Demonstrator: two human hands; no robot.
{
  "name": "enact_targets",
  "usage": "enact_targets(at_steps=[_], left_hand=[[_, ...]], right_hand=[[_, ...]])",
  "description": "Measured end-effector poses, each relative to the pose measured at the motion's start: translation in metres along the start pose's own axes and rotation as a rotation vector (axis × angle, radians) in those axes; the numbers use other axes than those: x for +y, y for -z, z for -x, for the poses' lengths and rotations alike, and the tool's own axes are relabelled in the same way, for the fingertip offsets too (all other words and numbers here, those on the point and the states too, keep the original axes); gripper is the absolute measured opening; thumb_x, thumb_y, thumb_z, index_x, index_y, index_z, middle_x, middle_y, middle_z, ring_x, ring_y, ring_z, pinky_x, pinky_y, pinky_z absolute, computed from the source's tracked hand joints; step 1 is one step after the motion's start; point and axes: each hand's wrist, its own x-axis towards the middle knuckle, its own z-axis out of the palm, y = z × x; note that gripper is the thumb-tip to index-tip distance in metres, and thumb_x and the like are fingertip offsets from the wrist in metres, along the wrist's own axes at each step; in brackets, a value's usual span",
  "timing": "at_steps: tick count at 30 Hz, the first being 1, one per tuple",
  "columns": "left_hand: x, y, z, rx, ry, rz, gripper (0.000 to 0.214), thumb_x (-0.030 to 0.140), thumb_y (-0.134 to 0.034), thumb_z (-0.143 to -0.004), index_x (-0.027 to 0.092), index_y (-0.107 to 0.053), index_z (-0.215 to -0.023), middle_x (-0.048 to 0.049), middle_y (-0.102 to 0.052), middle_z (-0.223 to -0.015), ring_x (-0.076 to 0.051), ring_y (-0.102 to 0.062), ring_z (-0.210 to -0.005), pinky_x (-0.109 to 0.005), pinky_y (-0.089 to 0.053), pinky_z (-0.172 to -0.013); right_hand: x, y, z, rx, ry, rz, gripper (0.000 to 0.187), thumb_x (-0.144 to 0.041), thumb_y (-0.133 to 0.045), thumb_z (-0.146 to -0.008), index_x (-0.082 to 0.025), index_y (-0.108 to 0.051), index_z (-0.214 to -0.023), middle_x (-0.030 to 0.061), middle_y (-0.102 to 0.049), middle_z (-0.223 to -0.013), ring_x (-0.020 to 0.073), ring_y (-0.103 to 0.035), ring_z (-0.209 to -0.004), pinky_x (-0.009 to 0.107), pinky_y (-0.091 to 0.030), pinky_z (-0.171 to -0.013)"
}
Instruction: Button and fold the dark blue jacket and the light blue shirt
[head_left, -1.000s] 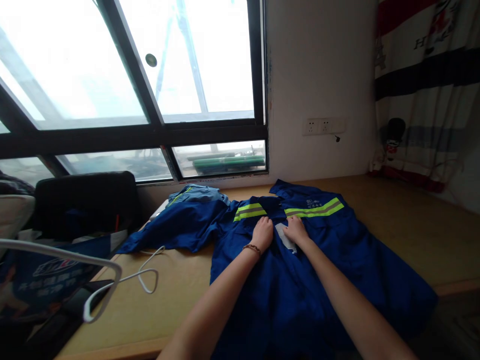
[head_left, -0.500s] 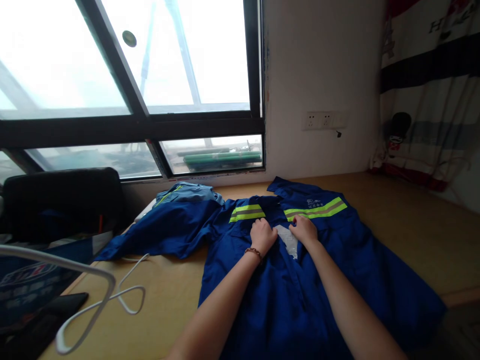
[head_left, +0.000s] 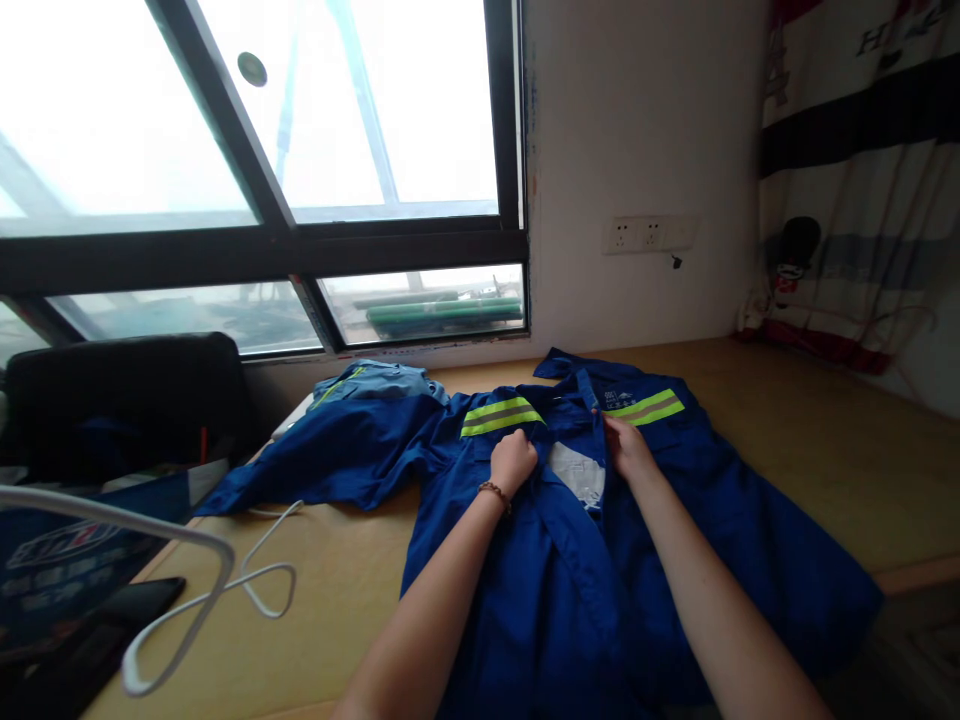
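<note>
Has the dark-blue cloth jacket with lime reflective bands [head_left: 566,580] spread on the tan wooden tabletop [head_left: 345,580], with white chest lettering [head_left: 619,400] too tiny to read. Pinches one front edge with the right hand [head_left: 624,447]; curls the left hand [head_left: 514,458] tight on the other. Shows "H" on the striped cloth curtain [head_left: 832,210], blurred white print on the blue bag [head_left: 67,570], a looping white cable [head_left: 150,520] near the left.

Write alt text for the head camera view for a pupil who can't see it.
A person's left hand and right hand hold a yellow-striped blue jacket open at the front, showing a pale patch between them. The jacket lies on a wooden table beside a window.
</note>
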Motion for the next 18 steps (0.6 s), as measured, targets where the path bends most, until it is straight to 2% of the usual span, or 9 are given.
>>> enact_targets(at_steps=[4, 7, 10, 11, 13, 14, 16, 17, 18], left_hand=[[0.013, 0.009, 0.008, -0.182, -0.133, -0.308, 0.023, 0.027, -0.043, -0.075, 0.015, -0.062, -0.078, -0.0117, -0.064, -0.084, -0.023, -0.06, -0.08, -0.03, -0.043, -0.069], [0.017, 0.032, 0.006, -0.313, -0.053, -0.419, 0.02, 0.023, -0.05, -0.069, 0.014, -0.063, -0.081, -0.0122, -0.065, -0.087, -0.025, -0.061, -0.08, -0.029, -0.045, -0.065], [0.017, 0.057, 0.003, -0.362, 0.072, -0.488, 0.021, 0.017, -0.053, -0.067, 0.013, -0.063, -0.085, -0.0141, -0.064, -0.087, -0.027, -0.061, -0.081, -0.033, -0.046, -0.065], [0.02, 0.062, 0.004, -0.335, 0.096, -0.506, 0.021, 0.015, -0.052, -0.068, 0.012, -0.063, -0.086, -0.0152, -0.064, -0.088, -0.028, -0.06, -0.083, -0.034, -0.046, -0.067], [0.029, 0.066, 0.008, -0.171, 0.038, -0.53, 0.024, 0.011, -0.045, -0.073, 0.01, -0.06, -0.092, -0.0168, -0.061, -0.094, -0.028, -0.057, -0.089, -0.036, -0.044, -0.071], [0.036, 0.063, 0.012, -0.071, -0.068, -0.525, 0.026, 0.01, -0.041, -0.075, 0.01, -0.058, -0.096, -0.0165, -0.059, -0.098, -0.026, -0.055, -0.093, -0.036, -0.043, -0.075], [0.049, 0.051, 0.019, 0.083, -0.38, -0.473, 0.029, 0.011, -0.037, -0.079, 0.012, -0.054, -0.103, -0.0141, -0.053, -0.108, -0.022, -0.049, -0.102, -0.035, -0.039, -0.085], [0.054, 0.042, 0.022, 0.114, -0.513, -0.443, 0.028, 0.014, -0.038, -0.08, 0.014, -0.053, -0.104, -0.0131, -0.051, -0.113, -0.022, -0.046, -0.106, -0.035, -0.036, -0.09], [0.058, 0.033, 0.025, 0.104, -0.577, -0.428, 0.028, 0.017, -0.04, -0.08, 0.014, -0.053, -0.105, -0.0133, -0.048, -0.116, -0.023, -0.042, -0.11, -0.036, -0.033, -0.093]], right_hand=[[-0.008, -0.001, 0.004, -0.093, -0.042, -0.239, 0.015, -0.017, -0.058, -0.066, -0.018, -0.065, -0.079, 0.0004, -0.068, -0.073, 0.013, -0.062, -0.064, 0.021, -0.049, -0.052], [-0.013, -0.004, 0.007, -0.104, -0.025, -0.31, 0.012, -0.024, -0.059, -0.07, -0.018, -0.065, -0.078, -0.0007, -0.068, -0.073, 0.0115, -0.062, -0.064, 0.019, -0.049, -0.054], [-0.011, -0.008, 0.01, -0.089, -0.004, -0.287, 0.013, -0.027, -0.066, -0.065, -0.018, -0.064, -0.075, -0.002, -0.067, -0.067, 0.0111, -0.061, -0.057, 0.019, -0.049, -0.052], [-0.009, -0.009, 0.011, -0.086, 0.01, -0.258, 0.016, -0.025, -0.069, -0.062, -0.018, -0.064, -0.075, -0.0021, -0.067, -0.066, 0.0118, -0.061, -0.057, 0.02, -0.049, -0.052], [-0.004, -0.011, 0.012, -0.08, 0.036, -0.188, 0.024, -0.021, -0.073, -0.056, -0.017, -0.064, -0.078, -0.0012, -0.068, -0.067, 0.0146, -0.062, -0.06, 0.024, -0.051, -0.056], [-0.001, -0.012, 0.012, -0.065, 0.044, -0.154, 0.027, -0.019, -0.073, -0.054, -0.016, -0.064, -0.08, -0.0003, -0.068, -0.068, 0.0163, -0.063, -0.061, 0.025, -0.051, -0.058], [0.003, -0.01, 0.011, 0.004, 0.052, -0.107, 0.03, -0.018, -0.074, -0.051, -0.015, -0.064, -0.08, 0.0009, -0.068, -0.066, 0.0188, -0.063, -0.061, 0.028, -0.052, -0.058], [0.004, -0.008, 0.01, 0.047, 0.056, -0.097, 0.03, -0.017, -0.073, -0.05, -0.015, -0.064, -0.078, 0.0011, -0.068, -0.065, 0.0196, -0.064, -0.06, 0.029, -0.052, -0.057], [0.004, -0.007, 0.009, 0.091, 0.053, -0.094, 0.029, -0.015, -0.073, -0.049, -0.014, -0.064, -0.077, 0.0011, -0.068, -0.063, 0.02, -0.063, -0.059, 0.03, -0.052, -0.055]])
